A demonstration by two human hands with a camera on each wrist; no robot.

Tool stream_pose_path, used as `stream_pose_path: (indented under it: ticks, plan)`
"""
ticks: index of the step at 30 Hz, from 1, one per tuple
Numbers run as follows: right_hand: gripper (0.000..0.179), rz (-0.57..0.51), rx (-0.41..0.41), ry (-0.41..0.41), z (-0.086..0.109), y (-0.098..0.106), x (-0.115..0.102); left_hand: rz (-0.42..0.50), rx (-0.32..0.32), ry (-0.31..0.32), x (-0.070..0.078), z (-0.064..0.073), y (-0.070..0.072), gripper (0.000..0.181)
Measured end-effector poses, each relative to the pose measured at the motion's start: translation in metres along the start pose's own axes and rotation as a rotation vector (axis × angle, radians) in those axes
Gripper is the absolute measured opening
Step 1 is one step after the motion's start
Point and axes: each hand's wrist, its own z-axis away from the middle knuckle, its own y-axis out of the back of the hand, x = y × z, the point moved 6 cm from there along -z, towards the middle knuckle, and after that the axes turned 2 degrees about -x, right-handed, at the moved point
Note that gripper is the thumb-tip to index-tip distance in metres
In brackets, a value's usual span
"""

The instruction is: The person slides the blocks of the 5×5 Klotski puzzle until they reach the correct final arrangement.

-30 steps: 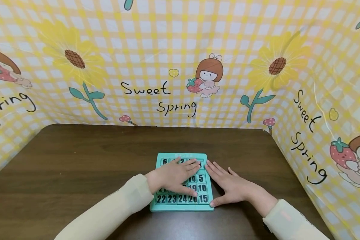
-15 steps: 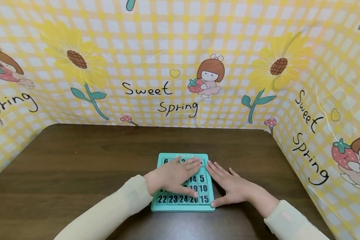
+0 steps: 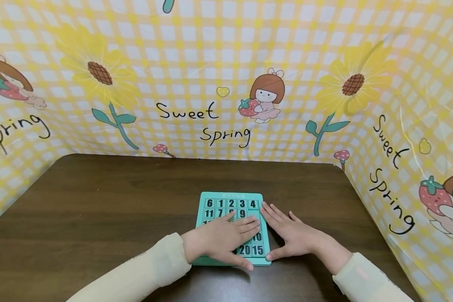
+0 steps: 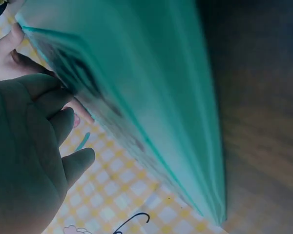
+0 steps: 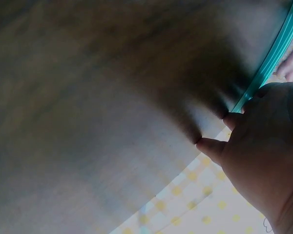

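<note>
A teal number sliding puzzle (image 3: 220,204) lies flat on the table, its top row reading 6, 1, 2, 3, 4. Below the 4 is a gap without a tile. My left hand (image 3: 226,240) is spread over the middle and lower rows, hiding many tiles; in the left wrist view its fingers (image 4: 78,163) extend above the puzzle's face, and contact is hard to make out. Along the right edge of the puzzle, my right hand (image 3: 296,238) rests with straight fingers, thumb at the lower right corner. The right wrist view shows this hand (image 5: 261,146) beside the teal rim (image 5: 271,61).
The dark brown wooden table (image 3: 98,218) stretches out around the puzzle. A yellow checked cloth (image 3: 185,54) with flowers and "Sweet Spring" lettering stands behind the table and along both sides.
My left hand has slid toward the near side of the puzzle and slightly right, uncovering the top row and part of the second. The right hand stays in place against the edge.
</note>
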Motion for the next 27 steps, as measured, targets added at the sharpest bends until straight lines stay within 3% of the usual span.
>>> stream_pose_path:
  ticks: [20, 27]
  plan:
    - [0.117, 0.002, -0.016, -0.007, -0.002, -0.001, -0.001, 0.027, -0.063, 0.124, -0.02, -0.014, 0.004, 0.095]
    - [0.117, 0.011, -0.017, -0.017, -0.001, -0.001, 0.001, 0.031, -0.051, 0.141, -0.021, -0.014, 0.003, 0.097]
